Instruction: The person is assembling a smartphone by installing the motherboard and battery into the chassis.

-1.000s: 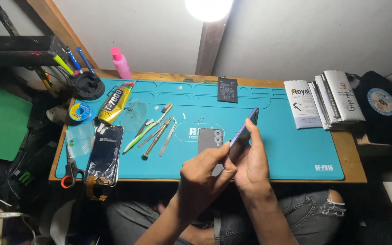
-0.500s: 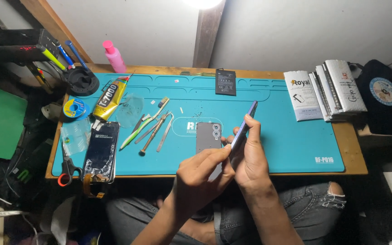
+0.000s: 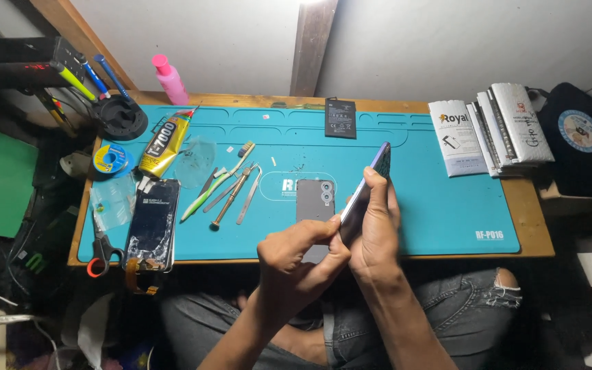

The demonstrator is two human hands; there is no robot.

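- Right hand [image 3: 377, 236] clamps a phone [image 3: 368, 188] on edge, tilted, top corner pointing up and away, over the front half of the teal mat [image 3: 440, 205]; fingers wrapped round the far side, thumb on the near edge.
- Left hand [image 3: 296, 264] is pinched shut, fingertips pressed at the phone's lower edge just beside the right thumb; cannot tell if anything sits between the fingers.
- Both hands hang over the near tabletop [image 3: 536, 233] edge, wrists past it, above the person's lap.
- Grey back cover [image 3: 315, 202] lies flat on the mat just left of the held phone, its lower end hidden by the left hand.
- Left of that: cluster of tweezers and pry tools [image 3: 231, 192], then a cracked screen panel [image 3: 151, 225] overhanging the front edge, scissors [image 3: 103, 250] at the left corner.
- Glue tube [image 3: 162, 144] and solder spool [image 3: 111, 159] sit at back left; black battery [image 3: 340, 118] lies at the back edge.
- Open mat to the right of the hands, bare up to the stack of white packets [image 3: 495, 127] at the right rear corner.
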